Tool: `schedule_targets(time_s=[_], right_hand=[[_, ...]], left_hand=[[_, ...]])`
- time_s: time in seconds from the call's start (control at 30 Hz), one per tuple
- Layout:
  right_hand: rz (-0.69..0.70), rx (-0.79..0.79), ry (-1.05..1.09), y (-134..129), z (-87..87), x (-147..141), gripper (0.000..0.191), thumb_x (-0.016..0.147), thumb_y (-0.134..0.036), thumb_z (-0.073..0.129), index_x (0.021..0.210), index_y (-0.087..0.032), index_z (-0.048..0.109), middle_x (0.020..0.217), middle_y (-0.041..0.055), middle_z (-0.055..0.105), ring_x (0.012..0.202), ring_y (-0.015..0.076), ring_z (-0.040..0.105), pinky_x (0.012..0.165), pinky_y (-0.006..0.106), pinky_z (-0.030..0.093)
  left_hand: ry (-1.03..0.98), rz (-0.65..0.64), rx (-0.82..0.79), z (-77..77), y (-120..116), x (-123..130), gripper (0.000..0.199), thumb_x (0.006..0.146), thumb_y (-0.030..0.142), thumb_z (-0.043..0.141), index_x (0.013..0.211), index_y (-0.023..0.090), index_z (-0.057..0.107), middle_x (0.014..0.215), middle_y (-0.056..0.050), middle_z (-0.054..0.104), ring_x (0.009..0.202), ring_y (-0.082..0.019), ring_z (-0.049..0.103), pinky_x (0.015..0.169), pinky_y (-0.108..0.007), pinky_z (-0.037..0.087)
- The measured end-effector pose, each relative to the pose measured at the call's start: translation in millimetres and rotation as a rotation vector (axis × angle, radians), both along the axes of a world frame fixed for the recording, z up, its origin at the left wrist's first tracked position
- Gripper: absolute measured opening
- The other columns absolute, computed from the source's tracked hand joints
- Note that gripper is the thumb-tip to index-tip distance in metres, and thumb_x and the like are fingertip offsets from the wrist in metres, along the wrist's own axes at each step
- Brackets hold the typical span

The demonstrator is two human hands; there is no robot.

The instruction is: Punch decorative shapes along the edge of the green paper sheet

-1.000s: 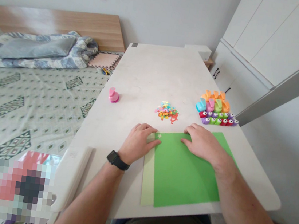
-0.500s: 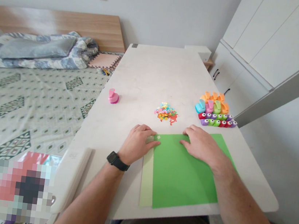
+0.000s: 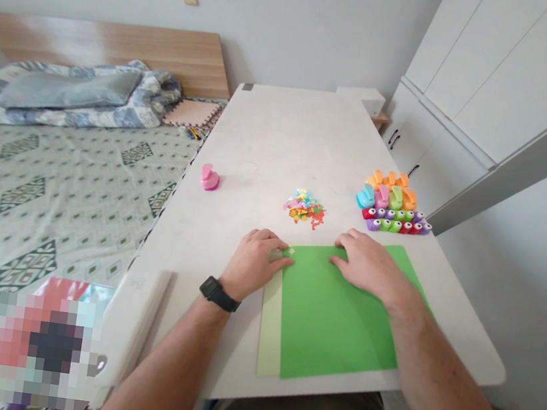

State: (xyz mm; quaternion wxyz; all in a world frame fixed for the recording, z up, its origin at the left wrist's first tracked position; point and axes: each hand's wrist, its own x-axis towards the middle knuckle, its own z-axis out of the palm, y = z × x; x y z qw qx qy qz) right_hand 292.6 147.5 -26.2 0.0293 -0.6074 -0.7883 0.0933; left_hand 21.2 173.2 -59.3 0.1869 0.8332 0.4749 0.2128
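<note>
Green paper (image 3: 340,314) lies nearest on the worktop (image 3: 283,132), probably light, easily creased, best held by its edges. The left hand (image 3: 252,263), fingers narrowly parted, rests by its far-left corner; the right hand (image 3: 364,263) likewise at its far edge; cutouts (image 3: 304,210) beyond.

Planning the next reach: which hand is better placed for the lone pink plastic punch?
Probably the left hand: it's nearer the punch; the right hand is farther, at the edge of the rectangular green paper.

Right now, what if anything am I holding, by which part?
Green sheet: left hand at far left corner, right hand at far edge; actual grip unclear.
</note>
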Motion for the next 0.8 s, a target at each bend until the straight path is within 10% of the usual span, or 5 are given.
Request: schedule_targets(time_s=[0.33,0.6,0.8], right_hand=[[-0.006,-0.009,0.004,-0.6,2.9,-0.9,0.027,0.092,-0.042,0.066,0.107,-0.020,0.068,0.106,0.0101,0.067,0.101,0.0259,0.065,0.087,0.036,0.048],[0.032,0.030,0.202,-0.9,8.5,0.4,0.036,0.091,-0.035,0.067,0.124,-0.020,0.065,0.122,0.0109,0.064,0.115,0.0252,0.059,0.102,0.037,0.046],[0.099,0.001,0.224,-2.4,12.0,0.5,0.015,0.087,-0.022,0.069,0.101,-0.021,0.072,0.111,0.0082,0.065,0.110,0.0238,0.059,0.099,0.036,0.046]], left_hand=[[-0.091,-0.057,-0.071,4.0,-4.9,4.5,0.013,0.089,0.033,0.069,0.097,0.023,0.069,0.097,-0.005,0.072,0.093,-0.021,0.066,0.086,-0.038,0.052],[-0.233,-0.086,-0.253,19.1,-15.2,8.2,0.043,0.083,0.023,0.070,0.122,0.024,0.050,0.089,0.002,0.071,0.079,-0.015,0.066,0.077,-0.030,0.051],[-0.261,-0.185,-0.259,22.4,-18.4,7.6,0.057,0.082,0.024,0.072,0.131,0.025,0.044,0.099,-0.001,0.071,0.085,-0.015,0.065,0.079,-0.032,0.051]])
